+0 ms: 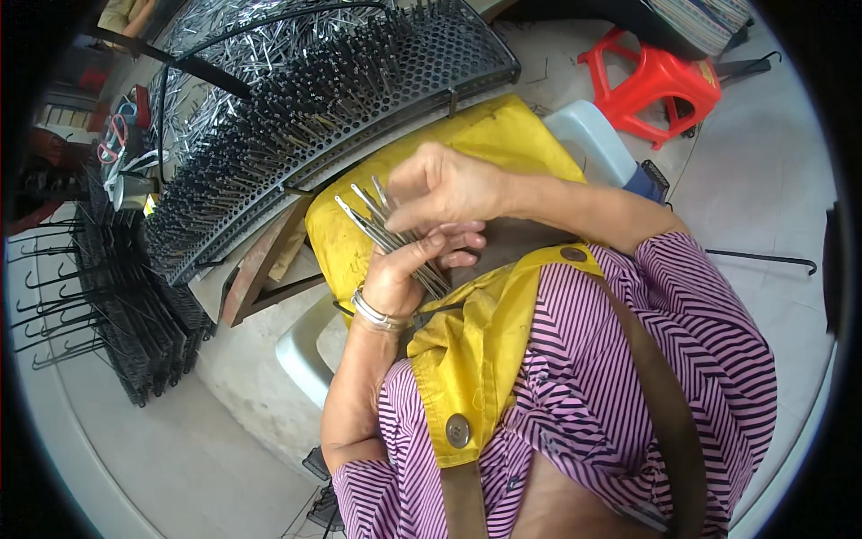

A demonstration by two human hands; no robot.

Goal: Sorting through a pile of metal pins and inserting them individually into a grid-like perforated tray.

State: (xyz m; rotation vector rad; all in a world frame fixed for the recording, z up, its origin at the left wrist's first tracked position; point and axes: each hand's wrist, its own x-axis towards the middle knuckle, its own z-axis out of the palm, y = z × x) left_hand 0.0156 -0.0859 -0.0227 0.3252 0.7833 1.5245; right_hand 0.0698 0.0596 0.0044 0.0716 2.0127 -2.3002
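My left hand [404,274] is closed around a bundle of thin metal rods [368,220], held in front of my chest. Their flattened tips fan out to the upper left, and some show a small hole. My right hand [449,187] is just above the bundle, with its fingers curled in beside the rod tips. It is slightly blurred, and what its fingers pinch is hidden. Beyond both hands stands a perforated black rack [355,153], with many similar rods upright in its holes. A yellow apron [485,121] covers my lap below the hands.
Loose metal pieces [211,58] are heaped behind the rack. Black hooked racks [135,305] are stacked on the floor at left. A red plastic stool [651,85] stands at the far right. Scissors with pink handles [113,136] lie at far left near a metal cup [133,191].
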